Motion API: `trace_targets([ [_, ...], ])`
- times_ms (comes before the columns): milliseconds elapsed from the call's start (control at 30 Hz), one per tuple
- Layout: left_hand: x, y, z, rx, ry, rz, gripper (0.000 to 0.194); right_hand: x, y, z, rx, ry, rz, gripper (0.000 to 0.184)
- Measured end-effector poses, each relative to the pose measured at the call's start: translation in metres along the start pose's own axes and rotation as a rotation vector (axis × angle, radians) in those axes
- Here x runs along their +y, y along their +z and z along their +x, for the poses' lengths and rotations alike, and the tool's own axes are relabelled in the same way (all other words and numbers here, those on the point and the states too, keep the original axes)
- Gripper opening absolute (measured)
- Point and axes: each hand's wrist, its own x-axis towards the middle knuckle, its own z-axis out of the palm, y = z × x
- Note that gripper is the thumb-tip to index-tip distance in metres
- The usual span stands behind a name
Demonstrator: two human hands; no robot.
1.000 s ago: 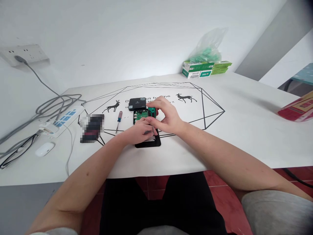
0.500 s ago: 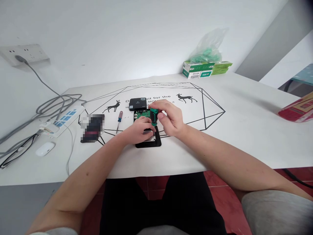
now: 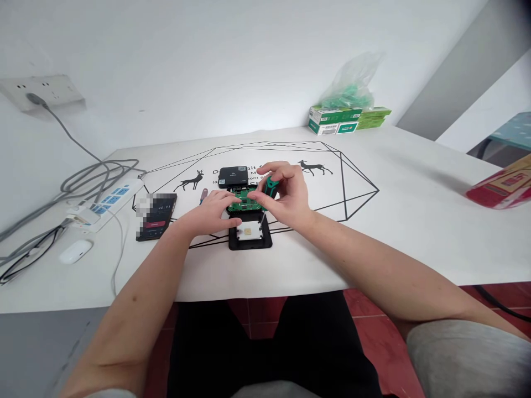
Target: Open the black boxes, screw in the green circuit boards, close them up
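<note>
My right hand (image 3: 288, 193) grips a green and black screwdriver (image 3: 271, 187). Its thin shaft slants down to the right edge of a silver metal plate (image 3: 254, 231), which lies in a black case part (image 3: 267, 242). Just left of these parts, my left hand (image 3: 209, 214) is open with its fingers stretched out, near the left edge of a green circuit board (image 3: 245, 203). Whether its fingertips touch the board I cannot tell. Behind the board lies a black box-like cover (image 3: 233, 177). A second screwdriver (image 3: 203, 194) is mostly hidden behind my left hand.
At the left lie a phone (image 3: 162, 213), a white earbud case (image 3: 76, 251), a power strip (image 3: 114, 202) and tangled grey cables (image 3: 99, 168). Green boxes (image 3: 336, 119) with a plastic bag (image 3: 352, 83) stand at the back right. A red package (image 3: 501, 188) sits at the right edge.
My left hand has let go of the plate area and moved left, fingers spreading, uncovering the silver plate. The screwdriver in my right hand has tilted, its handle shifting right.
</note>
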Motion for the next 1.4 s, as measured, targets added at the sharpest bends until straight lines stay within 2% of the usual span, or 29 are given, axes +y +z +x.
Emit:
trace_targets([
  [100,-0.002,-0.005,-0.003,-0.083,-0.052,-0.012,0.084,-0.001,-0.001,-0.002,-0.012,0.026,-0.013,0.042],
  [200,-0.008,-0.007,-0.003,-0.109,-0.079,0.001,0.103,-0.007,-0.005,0.002,-0.038,-0.090,-0.124,0.027],
  [267,-0.011,-0.005,-0.002,-0.106,-0.068,0.018,0.108,-0.010,-0.009,0.007,-0.059,-0.166,-0.167,0.017],
  [367,-0.016,-0.002,-0.001,-0.104,-0.039,0.041,0.108,-0.015,-0.013,0.011,-0.085,-0.200,-0.191,0.023],
  [567,-0.020,0.003,0.000,-0.097,-0.040,0.069,0.108,-0.017,-0.014,0.009,-0.097,-0.171,-0.209,0.035],
  [733,-0.023,0.008,0.003,-0.078,-0.018,0.106,0.107,-0.011,-0.011,0.007,-0.060,-0.180,-0.281,0.022],
  [800,-0.022,0.009,0.003,-0.084,-0.031,0.108,0.108,-0.009,-0.009,0.005,-0.029,-0.142,-0.221,0.018],
  [933,-0.021,0.008,0.003,-0.095,-0.043,0.102,0.109,-0.006,-0.002,-0.001,-0.018,0.020,-0.026,0.027],
  [1000,-0.021,0.008,0.003,-0.097,-0.043,0.100,0.108,-0.005,-0.001,-0.002,-0.007,0.045,0.001,0.033],
  [1133,-0.020,0.008,0.002,-0.096,-0.052,0.077,0.110,-0.005,-0.002,-0.001,0.024,-0.043,-0.096,0.040],
  [1200,-0.018,0.007,0.002,-0.114,-0.073,0.056,0.112,-0.006,-0.005,0.002,0.021,-0.099,-0.149,0.033],
  [1300,-0.018,0.006,0.002,-0.122,-0.084,0.056,0.111,-0.009,-0.008,0.006,-0.036,-0.173,-0.170,0.018],
  [1400,-0.020,0.007,0.002,-0.097,-0.062,0.045,0.109,-0.013,-0.012,0.008,-0.101,-0.201,-0.206,0.025],
])
